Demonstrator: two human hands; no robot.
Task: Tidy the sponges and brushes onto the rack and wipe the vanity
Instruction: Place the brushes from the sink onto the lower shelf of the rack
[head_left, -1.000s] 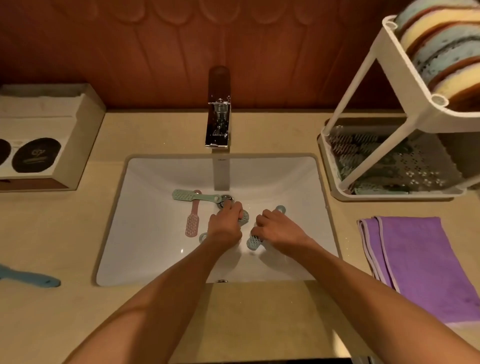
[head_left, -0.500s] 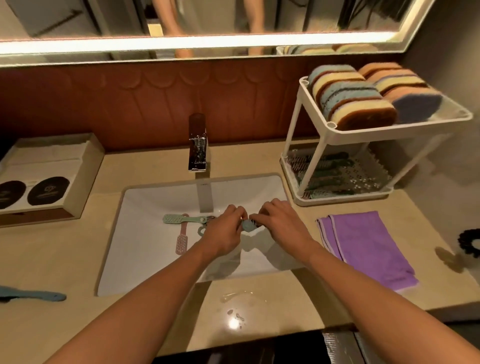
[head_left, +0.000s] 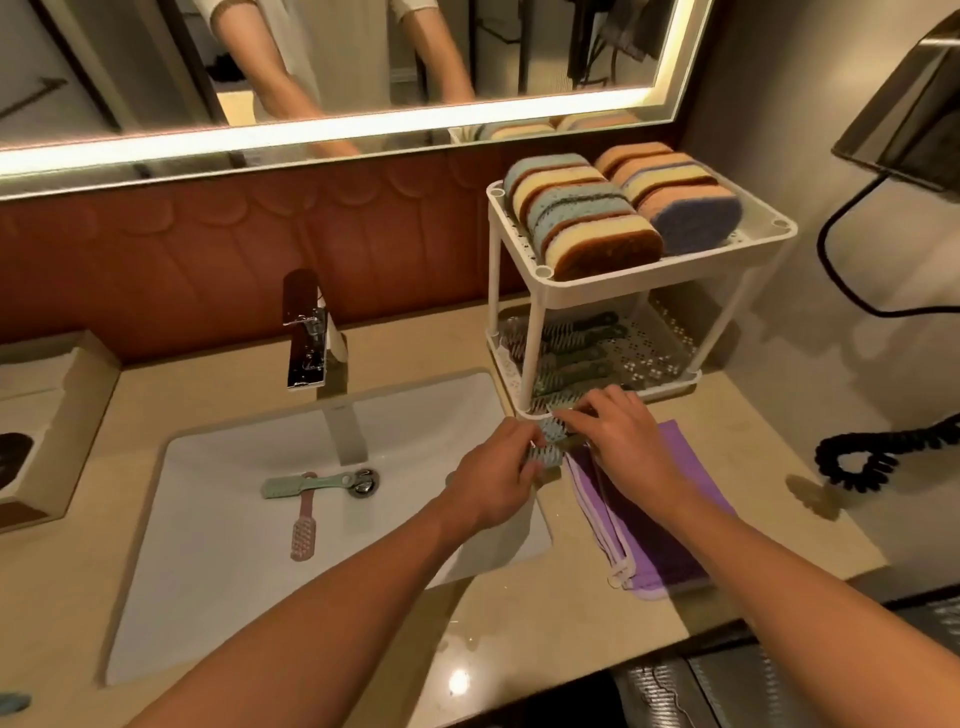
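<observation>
Teal brushes (head_left: 548, 447) held just before the rack (head_left: 623, 296).
The left grip (head_left: 498, 478) and right grip (head_left: 623, 441) curl round nubbly bristled heads above a purple cloth (head_left: 670, 525); oval layered sponges (head_left: 587, 223) fill the white perforated top tier.

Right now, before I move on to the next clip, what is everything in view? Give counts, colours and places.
sponges: two rows, several each; blue, yellow, orange, purple; rack's top tier
rack: one, white, two tiers; counter right of the sink
racked brushes: several, dark green; rack's lower tier
held brush: at least one, teal; at the rack's front edge
green brush: one; in the sink by the drain
pink brush: one; in the sink
sink: one, white
faucet: one, chrome; behind the sink
cloth: one, purple, folded; right of the sink
box: one, beige; far left
cord: one, black, coiled; far right
hands: left hand grips the held brush; right hand pinches it
</observation>
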